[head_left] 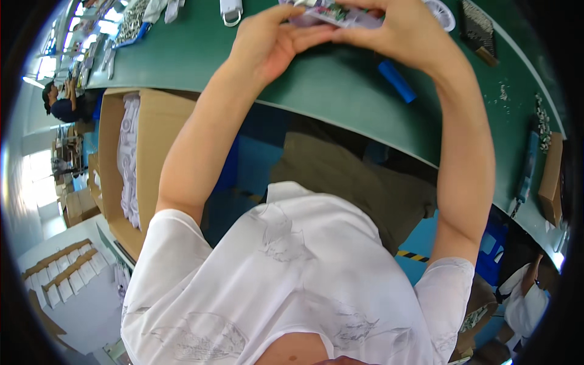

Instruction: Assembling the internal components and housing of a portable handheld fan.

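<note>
Near the top of the view, both my hands hold a pale purple plastic housing (pixel 365 21) with small coloured parts inside, green among them. My left hand (pixel 264 45) supports its left side, fingers stretched beneath it and thumb at the edge. My right hand (pixel 404 30) grips the right side, thumb along the near edge. The top of the housing is cut off by the frame. A blue cylindrical handle (pixel 396 81) lies on the green table (pixel 340 91) just below my right hand. Beyond that hand is a white ring-shaped part (pixel 441 14), partly covered.
A dark tray of small pieces (pixel 479 30) and loose bits (pixel 504 94) lie right. A white part with a loop (pixel 231 11) sits at the far edge. Left of me stands a cardboard box (pixel 161 121) of pale purple parts. Other people (pixel 64 106) work far left and lower right.
</note>
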Motion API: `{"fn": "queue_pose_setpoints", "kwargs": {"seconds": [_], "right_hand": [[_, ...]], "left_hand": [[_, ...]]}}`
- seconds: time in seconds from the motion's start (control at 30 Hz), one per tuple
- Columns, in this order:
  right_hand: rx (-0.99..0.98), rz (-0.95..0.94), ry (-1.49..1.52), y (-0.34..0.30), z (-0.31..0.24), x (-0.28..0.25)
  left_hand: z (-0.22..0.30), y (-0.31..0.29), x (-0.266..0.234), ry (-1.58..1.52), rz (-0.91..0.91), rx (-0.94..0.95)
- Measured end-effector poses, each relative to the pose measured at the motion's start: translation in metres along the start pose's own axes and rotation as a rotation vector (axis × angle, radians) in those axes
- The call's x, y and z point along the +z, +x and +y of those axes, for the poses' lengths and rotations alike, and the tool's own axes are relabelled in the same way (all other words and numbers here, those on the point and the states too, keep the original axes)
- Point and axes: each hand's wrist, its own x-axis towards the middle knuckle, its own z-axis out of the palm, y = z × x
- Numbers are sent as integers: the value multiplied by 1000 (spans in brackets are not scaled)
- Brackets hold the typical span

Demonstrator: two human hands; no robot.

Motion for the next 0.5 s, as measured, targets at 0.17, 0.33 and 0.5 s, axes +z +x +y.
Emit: {"fn": "queue_pose_setpoints", "kwargs": {"seconds": [0.17,0.33,0.5], "right_hand": [[41,-2,-60,-6,3,-3],[16,-61,-193,-10,4,-11],[40,-79,-139,-13,-4,-16]], "left_hand": [[2,-4,17,72,102,-200],[0,-8,15,362,87,-219],[-2,-13,18,431,64,-195]]}}
